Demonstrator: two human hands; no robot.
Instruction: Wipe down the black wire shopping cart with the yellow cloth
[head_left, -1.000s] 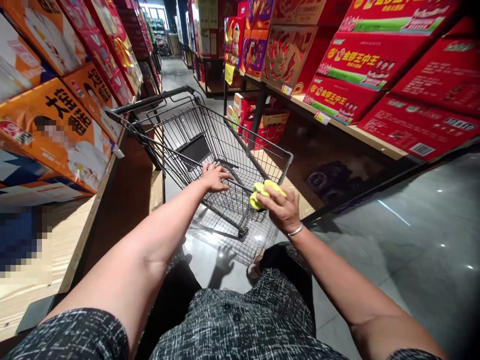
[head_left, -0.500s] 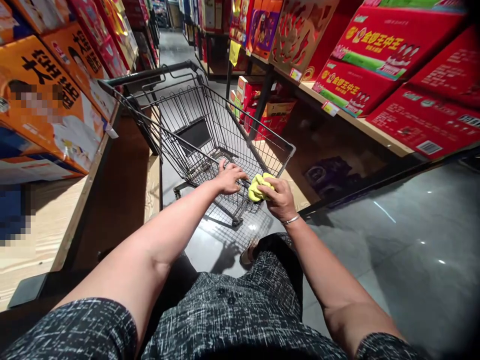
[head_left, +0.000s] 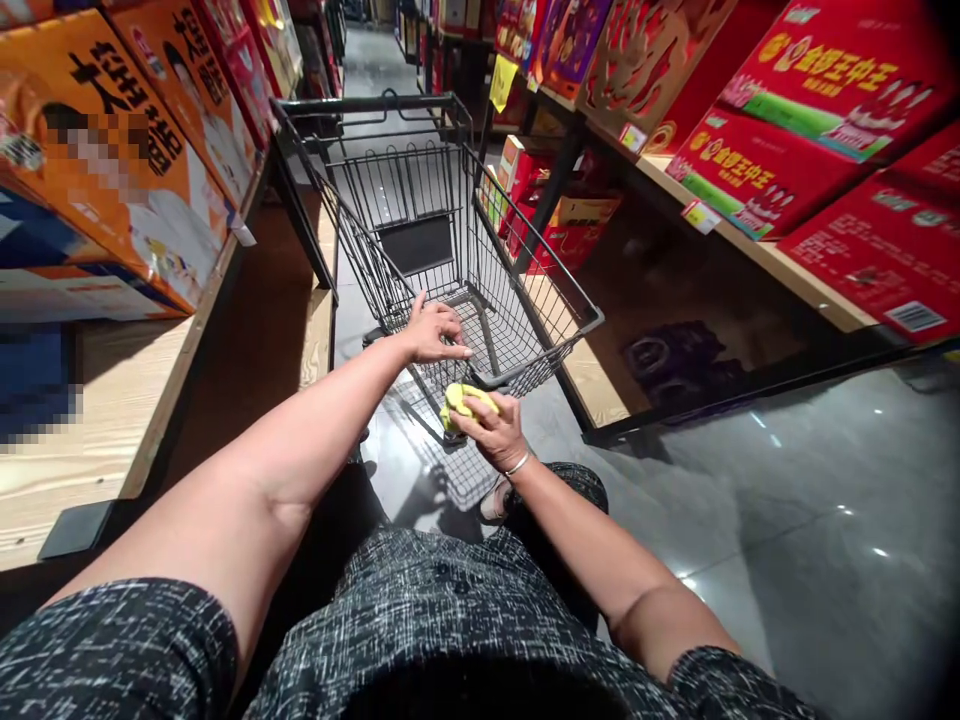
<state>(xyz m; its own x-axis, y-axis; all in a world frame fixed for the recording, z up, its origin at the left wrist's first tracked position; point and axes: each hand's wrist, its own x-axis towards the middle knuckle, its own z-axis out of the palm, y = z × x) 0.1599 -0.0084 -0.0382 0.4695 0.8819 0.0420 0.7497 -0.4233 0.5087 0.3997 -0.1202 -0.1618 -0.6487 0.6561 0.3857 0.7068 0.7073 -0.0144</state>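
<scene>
A black wire shopping cart (head_left: 415,246) stands in the aisle, its handle at the far end and its near end close to me. My left hand (head_left: 435,332) lies over the rim at the cart's near left corner, fingers bent over it and thumb stretched along it. Just below the near rim, my right hand (head_left: 491,432) is closed around a bunched yellow-green cloth (head_left: 466,400). The cloth is close to the near corner; whether it touches the wire I cannot tell. Under the cart, the grey floor shows between the wires.
Orange boxes (head_left: 112,150) line the wooden shelf (head_left: 90,420) on the left. Red boxes (head_left: 817,80) are stacked on the right shelf, with more red boxes (head_left: 562,235) lower down. A black shelf frame (head_left: 697,405) edges the right side. Glossy floor (head_left: 810,520) extends at the right.
The cart has turned so its handle lies straighter across the aisle. My right hand has moved left and down with the cloth. My left hand has shifted slightly left and up.
</scene>
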